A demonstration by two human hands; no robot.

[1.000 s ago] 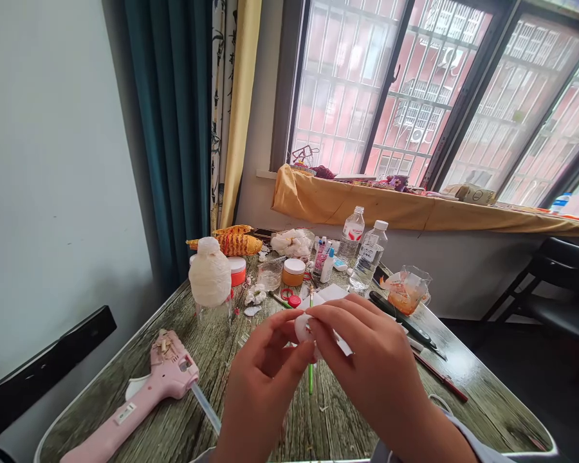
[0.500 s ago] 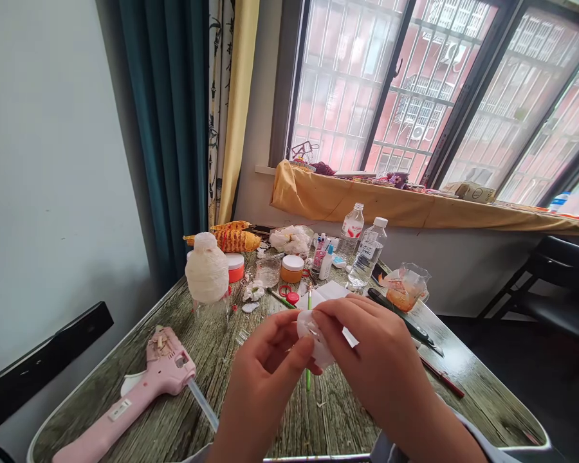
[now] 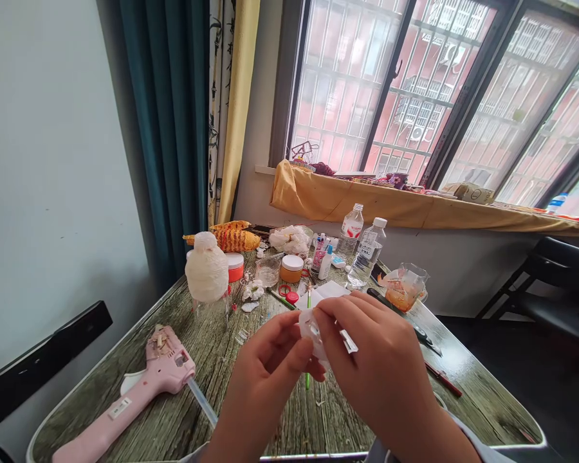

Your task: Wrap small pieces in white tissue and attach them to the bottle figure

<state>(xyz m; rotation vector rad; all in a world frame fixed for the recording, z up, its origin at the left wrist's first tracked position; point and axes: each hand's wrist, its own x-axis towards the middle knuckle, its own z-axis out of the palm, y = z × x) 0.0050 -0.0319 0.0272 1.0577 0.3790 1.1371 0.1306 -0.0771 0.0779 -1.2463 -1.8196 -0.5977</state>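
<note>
Both my hands meet above the middle of the wooden table (image 3: 318, 418). My left hand (image 3: 263, 389) pinches a small white piece (image 3: 313, 331) from the left, thumb and forefinger closed on it. My right hand (image 3: 381, 370) pinches the same white piece from the right, fingers curled over it. A thin green stick (image 3: 308, 379) lies on the table under the hands, mostly hidden by them.
A pink glue gun (image 3: 139, 386) lies at the near left. A white-wrapped jar (image 3: 206, 273), orange-lidded pots (image 3: 292, 269), two water bottles (image 3: 367, 257), a plastic cup (image 3: 408, 289) and dark scissors (image 3: 415, 328) crowd the far half. A black chair (image 3: 560, 283) stands right.
The hands have turned the white piece slightly and drifted a little to the right. The view has shifted down a touch. Nothing on the table has moved.
</note>
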